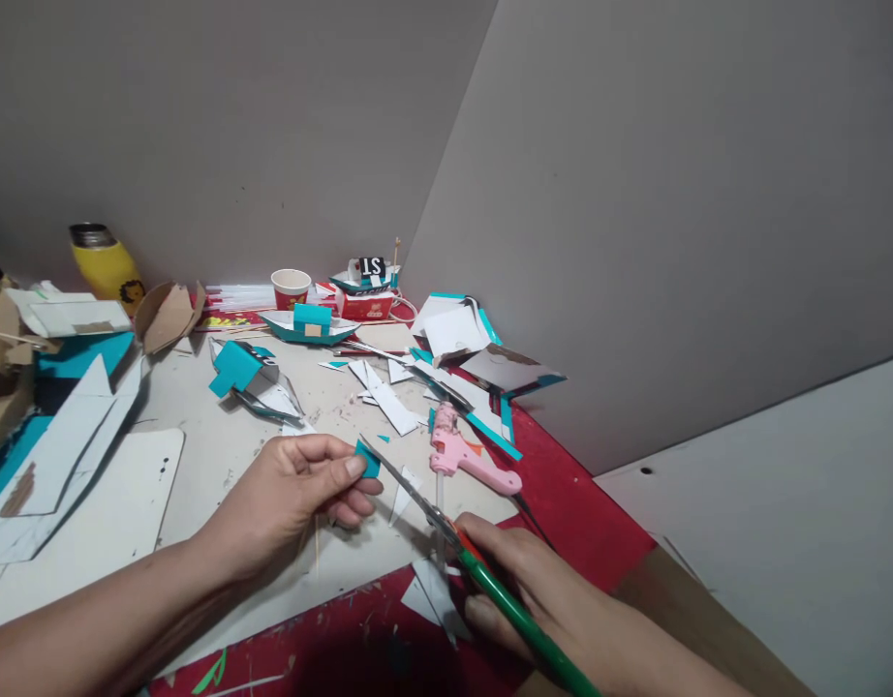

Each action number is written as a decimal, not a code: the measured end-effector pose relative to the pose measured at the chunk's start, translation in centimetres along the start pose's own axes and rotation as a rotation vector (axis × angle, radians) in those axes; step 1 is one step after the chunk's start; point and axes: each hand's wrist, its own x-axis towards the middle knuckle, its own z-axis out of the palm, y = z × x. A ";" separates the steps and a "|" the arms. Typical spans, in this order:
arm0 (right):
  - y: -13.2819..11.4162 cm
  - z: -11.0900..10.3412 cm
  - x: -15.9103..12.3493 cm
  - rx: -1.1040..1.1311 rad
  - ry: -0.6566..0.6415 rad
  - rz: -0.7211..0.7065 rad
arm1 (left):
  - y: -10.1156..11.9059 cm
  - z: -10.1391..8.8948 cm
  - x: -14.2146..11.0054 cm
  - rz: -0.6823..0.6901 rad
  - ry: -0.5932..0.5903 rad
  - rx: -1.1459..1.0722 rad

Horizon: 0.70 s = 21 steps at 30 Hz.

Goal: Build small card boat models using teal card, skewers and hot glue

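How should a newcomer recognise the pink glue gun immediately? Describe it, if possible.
Start at the grey wall on the right and come down to the red table cover. Beside that red area, just beyond the right hand holding the scissors, is the glue gun. Its pink body sets it apart from the white and teal scraps around.

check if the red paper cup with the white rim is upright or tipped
Upright: the red paper cup with the white rim has that rim at the top, its open mouth facing up.
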 end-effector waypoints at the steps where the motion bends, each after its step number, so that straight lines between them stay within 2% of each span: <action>1: -0.1 0.0 0.0 0.008 -0.008 0.000 | 0.0 0.0 0.0 -0.005 0.004 0.000; 13: 0.3 0.0 -0.2 0.135 -0.162 0.081 | 0.5 0.1 -0.2 -0.017 -0.033 0.028; 21: 0.2 0.1 -0.5 0.107 -0.117 0.088 | 0.5 0.0 -0.1 -0.026 -0.048 0.081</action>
